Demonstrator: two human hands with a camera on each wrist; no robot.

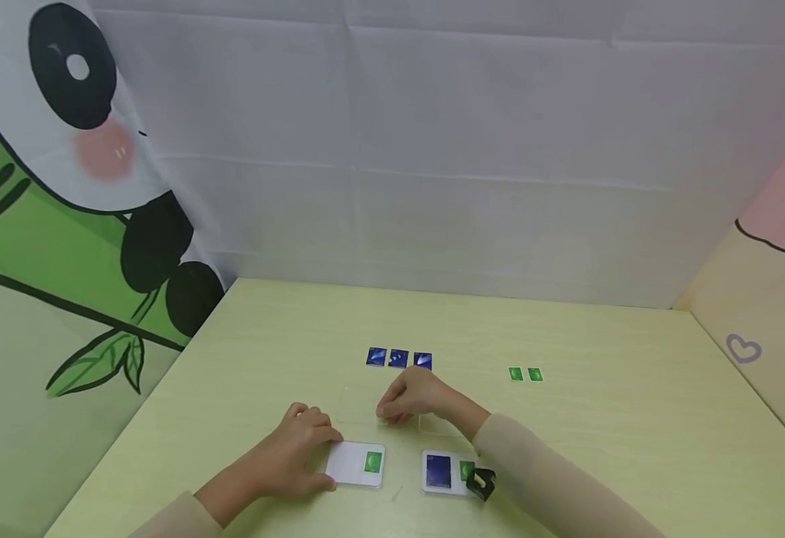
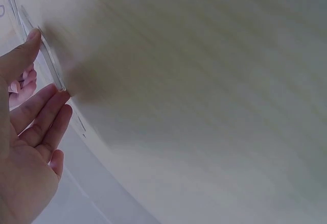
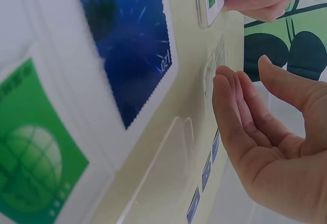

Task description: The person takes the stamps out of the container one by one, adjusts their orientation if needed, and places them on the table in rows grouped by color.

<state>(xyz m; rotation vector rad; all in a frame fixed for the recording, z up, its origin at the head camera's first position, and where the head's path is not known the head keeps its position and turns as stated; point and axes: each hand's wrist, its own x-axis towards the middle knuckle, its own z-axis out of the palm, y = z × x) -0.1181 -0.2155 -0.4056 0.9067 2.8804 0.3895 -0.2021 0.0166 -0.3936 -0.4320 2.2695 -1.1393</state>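
Note:
My left hand [image 1: 296, 453] holds a white card in a clear case [image 1: 351, 463] by its left side, thumb at the near corner and fingers at the far one. A green stamp [image 1: 373, 462] sits on that card's right part. My right hand [image 1: 411, 394] is bent over a clear plastic cover [image 1: 359, 406], fingertips right at its right edge. In the right wrist view the thumb stands apart from the fingers, with nothing between them. Nearer me lies a second white card [image 1: 426, 489] bearing a large blue stamp [image 3: 135, 40] and a green globe stamp [image 3: 38, 157].
Another clear cover [image 1: 436, 426] lies partly under my right forearm. Beyond my right hand is a row of three blue stamps [image 1: 398, 359]. Two small green stamps [image 1: 525, 373] lie farther right. The pale table [image 1: 601, 351] ends at a white cloth backdrop [image 1: 433, 149].

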